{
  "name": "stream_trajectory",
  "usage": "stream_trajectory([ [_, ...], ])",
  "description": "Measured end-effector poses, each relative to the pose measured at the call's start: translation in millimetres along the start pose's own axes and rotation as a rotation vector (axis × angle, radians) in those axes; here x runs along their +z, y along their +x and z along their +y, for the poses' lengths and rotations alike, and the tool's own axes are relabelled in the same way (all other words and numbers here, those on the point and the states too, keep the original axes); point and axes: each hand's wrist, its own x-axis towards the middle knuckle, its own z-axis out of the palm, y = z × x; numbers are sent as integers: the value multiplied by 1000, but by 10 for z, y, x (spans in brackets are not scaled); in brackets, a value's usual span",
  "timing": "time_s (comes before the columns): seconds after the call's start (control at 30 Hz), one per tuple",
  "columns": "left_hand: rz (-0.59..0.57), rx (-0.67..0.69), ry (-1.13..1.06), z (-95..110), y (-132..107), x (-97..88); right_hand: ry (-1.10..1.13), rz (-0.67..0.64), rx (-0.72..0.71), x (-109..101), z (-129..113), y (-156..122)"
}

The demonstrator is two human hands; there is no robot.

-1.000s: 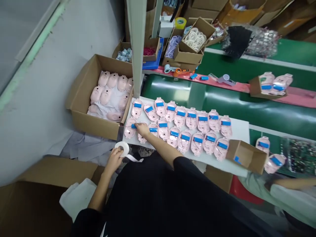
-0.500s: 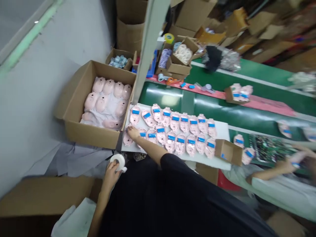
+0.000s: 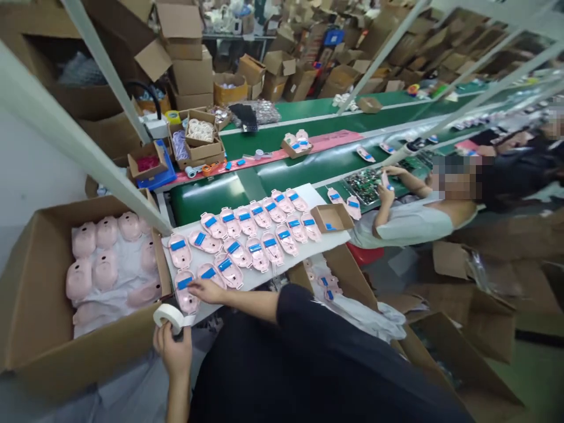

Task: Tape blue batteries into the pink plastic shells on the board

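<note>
My left hand [image 3: 173, 346] is closed around a roll of white tape [image 3: 164, 316], whose loose end sticks out to the right, beside the table's near left corner. My right hand [image 3: 208, 291] reaches over that corner, fingers stretched out, the tips at the right edge of a pink plastic shell [image 3: 188, 301]. A blue rectangular block [image 3: 184, 283] lies in this shell. More pink shells with blue blocks, such as one shell [image 3: 180, 251] just behind, lie in rows on the white tabletop [image 3: 259, 282].
At left stands a large carton [image 3: 39, 294] of pink shells. An open small box [image 3: 330, 218] sits at the table's right end. Behind runs a green conveyor [image 3: 202, 197]. A metal post [image 3: 114, 185] slants past the table's left end. A co-worker [image 3: 409, 217] sits at right, holding a pink part.
The view has swung right and up. My right hand has drawn back from over the corner shell, exposing its blue block. My left hand has brought the tape roll nearer to that shell.
</note>
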Motion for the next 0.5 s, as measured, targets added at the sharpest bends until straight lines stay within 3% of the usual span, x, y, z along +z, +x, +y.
stream_trajectory([
  [0.1,-97,174,7,409,470,350,398,-84,108,-475,125,-838],
  [0.17,-205,301,-1,842,676,651,577,-117,103,-800,228,-1370],
  [0.23,-323,422,-12,1366,744,981,780,-32,84,-1081,327,-1788],
  [0.3,-452,533,-28,1916,666,1316,959,177,67,-1323,447,-2071],
  [0.4,-647,696,-131,2631,364,1804,1128,485,105,-1726,747,-2360],
  [0.47,-758,726,-244,2943,129,2113,1160,648,153,-2120,1036,-2570],
  [0.5,-817,656,-275,3035,21,2257,1168,729,173,-2375,1193,-2693],
])
